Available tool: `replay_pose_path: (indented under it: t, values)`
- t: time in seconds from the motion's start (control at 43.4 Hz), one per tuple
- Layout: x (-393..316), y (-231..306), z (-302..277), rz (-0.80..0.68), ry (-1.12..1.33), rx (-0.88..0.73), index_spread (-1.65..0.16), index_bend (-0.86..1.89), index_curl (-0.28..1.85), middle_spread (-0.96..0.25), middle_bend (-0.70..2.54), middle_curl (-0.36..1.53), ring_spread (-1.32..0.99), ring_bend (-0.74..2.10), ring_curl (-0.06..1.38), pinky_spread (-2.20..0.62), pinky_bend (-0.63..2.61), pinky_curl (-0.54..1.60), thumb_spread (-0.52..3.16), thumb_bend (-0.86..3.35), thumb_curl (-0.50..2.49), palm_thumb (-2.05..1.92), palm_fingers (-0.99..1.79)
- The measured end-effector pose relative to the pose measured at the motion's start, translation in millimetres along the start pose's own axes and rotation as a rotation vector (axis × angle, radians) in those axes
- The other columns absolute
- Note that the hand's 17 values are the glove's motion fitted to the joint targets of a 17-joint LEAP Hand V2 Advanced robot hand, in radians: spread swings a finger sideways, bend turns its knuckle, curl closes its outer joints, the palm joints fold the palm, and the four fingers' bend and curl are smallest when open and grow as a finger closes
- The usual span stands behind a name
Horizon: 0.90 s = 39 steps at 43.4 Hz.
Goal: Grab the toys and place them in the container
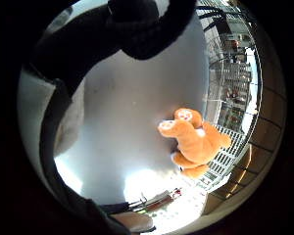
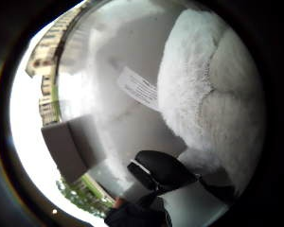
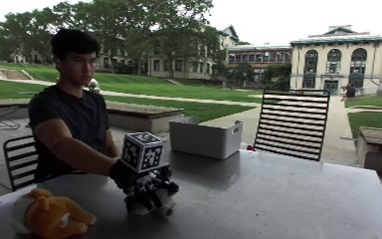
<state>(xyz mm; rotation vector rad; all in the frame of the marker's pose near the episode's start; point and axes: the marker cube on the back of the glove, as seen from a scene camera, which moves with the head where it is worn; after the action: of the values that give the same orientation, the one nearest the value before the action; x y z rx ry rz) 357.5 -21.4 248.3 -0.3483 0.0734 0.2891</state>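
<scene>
Outside view, table: your black-gloved right hand [image 3: 148,191] is low over the grey metal table [image 3: 277,199], fingers pointing down and curled round something pale; from here you cannot tell what it is.
Outside view, orange toy: the orange plush bear with white paws [image 3: 48,216] lies on its side on the table, at about nine o'clock from your hand and apart from it.
Outside view, container: the white rectangular plastic bin [image 3: 205,137] stands open at the table's far edge, at about one o'clock from your hand and well apart, just beside a black slatted metal chair [image 3: 292,124].
Little finger side palm view: the orange plush bear [image 1: 193,142] lies on the bare table top [image 1: 132,122], near the table's edge; black glove fingers [image 1: 147,24] curve across the rim of the picture.
Thumb side palm view: a white fluffy plush toy [image 2: 203,94] with a printed white label [image 2: 138,87] sits close against your palm, and a gloved fingertip [image 2: 161,170] curls in against its fur, so your hand looks clasped on it. The white bin [image 2: 71,149] shows beyond.
</scene>
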Motion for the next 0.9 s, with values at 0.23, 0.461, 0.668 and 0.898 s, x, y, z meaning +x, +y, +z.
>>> replay_pose_path:
  t: [0.23,0.461,0.668,0.898]
  values:
    - [-0.2,2.1,-2.9,0.069,0.039,0.083,-0.33,-0.04,-0.02,-0.08,0.63,0.52,-0.22,0.87,0.41,-0.29,1.11,0.32,1.18,0.4,0.42,0.73,0.91]
    - [4.2,5.8,-12.4,0.129,0.007,0.001,-0.34,0.1,-0.01,-0.17,1.02,0.63,-0.31,1.22,0.55,-0.49,0.87,0.32,1.25,0.64,0.55,1.02,1.24]
    - [-8.4,19.0,-65.1,0.158,-0.078,0.082,-0.33,0.09,0.0,-0.21,1.02,0.59,-0.36,1.16,0.5,-0.48,0.79,0.31,1.33,0.67,0.6,0.95,1.11]
    - [-43.8,49.0,-162.7,0.145,-0.088,0.214,-0.36,0.05,-0.02,-0.3,0.93,0.58,-0.38,1.21,0.51,-0.45,0.91,0.36,1.08,0.37,0.61,0.64,0.97]
